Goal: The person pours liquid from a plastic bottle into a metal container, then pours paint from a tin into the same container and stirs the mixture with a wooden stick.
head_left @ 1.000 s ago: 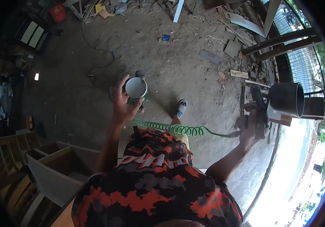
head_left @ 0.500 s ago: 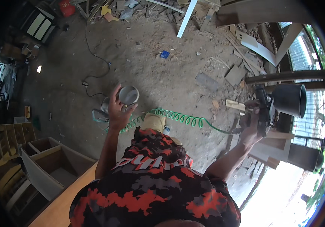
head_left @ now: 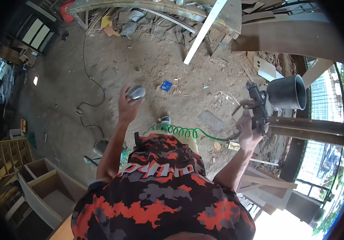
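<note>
My left hand (head_left: pixel 128 111) is closed round a shallow round metal lid (head_left: pixel 136 93), its shiny side showing, held out over the dirt floor. On the right, my right hand (head_left: pixel 247 131) grips a dark spray gun (head_left: pixel 259 106) by its handle. The gun's big dark grey cup (head_left: pixel 285 93) is tipped sideways, with its open mouth facing right. What is inside the cup cannot be seen. A green coiled air hose (head_left: pixel 183 131) runs from near my body to the gun's handle.
A metal can (head_left: pixel 100 147) stands on the floor beside my left forearm. A black cable (head_left: pixel 91 80) snakes across the dirt. At lower left is an open wooden cabinet frame (head_left: pixel 60 188). A wooden workbench (head_left: pixel 168 9) and a white strip (head_left: pixel 204 34) are ahead, with board offcuts around.
The lid has turned from its hollow side to its shiny side. The spray gun has shifted left and slightly up in view. The workbench ahead shows more, and a shoe has come forward.
</note>
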`<state>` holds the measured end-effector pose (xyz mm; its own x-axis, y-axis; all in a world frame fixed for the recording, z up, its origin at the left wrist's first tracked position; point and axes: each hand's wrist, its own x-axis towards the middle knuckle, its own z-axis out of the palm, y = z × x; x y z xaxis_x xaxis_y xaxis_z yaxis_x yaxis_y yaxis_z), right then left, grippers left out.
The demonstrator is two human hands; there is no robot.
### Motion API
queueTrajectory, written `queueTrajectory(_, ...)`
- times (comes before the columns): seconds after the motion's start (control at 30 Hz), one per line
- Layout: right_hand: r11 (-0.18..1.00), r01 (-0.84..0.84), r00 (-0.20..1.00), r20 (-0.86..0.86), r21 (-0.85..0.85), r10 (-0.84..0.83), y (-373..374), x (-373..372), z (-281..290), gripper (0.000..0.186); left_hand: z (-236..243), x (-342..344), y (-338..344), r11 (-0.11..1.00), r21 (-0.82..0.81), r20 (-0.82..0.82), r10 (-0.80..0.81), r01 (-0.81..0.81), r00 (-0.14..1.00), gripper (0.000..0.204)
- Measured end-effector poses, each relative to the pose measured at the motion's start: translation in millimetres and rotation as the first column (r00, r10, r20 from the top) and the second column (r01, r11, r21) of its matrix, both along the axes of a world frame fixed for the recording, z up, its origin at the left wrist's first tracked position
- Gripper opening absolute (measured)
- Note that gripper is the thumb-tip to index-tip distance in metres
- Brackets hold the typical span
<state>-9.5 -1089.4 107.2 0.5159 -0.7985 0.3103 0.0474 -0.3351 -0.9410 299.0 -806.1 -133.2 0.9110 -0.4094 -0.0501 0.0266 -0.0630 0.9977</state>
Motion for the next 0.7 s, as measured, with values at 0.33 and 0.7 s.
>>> queueTrajectory(0.33,0.993,-0.062,0.996,-0.064,0.099,0.069,-209.1,174.7,-36.6,0.031,17.3,196.6,-344.1,0.956,0.199,0.215,-0.255,0.213,0.943,0.095)
queueTrajectory(0.7,0.960,-0.223,0.954,-0.164,0.167,0.250,-457.0,359.5,-92.9,0.021,-112.0,422.0,-685.3,0.958,0.284,0.509,-0.109,-0.048,0.854,0.091)
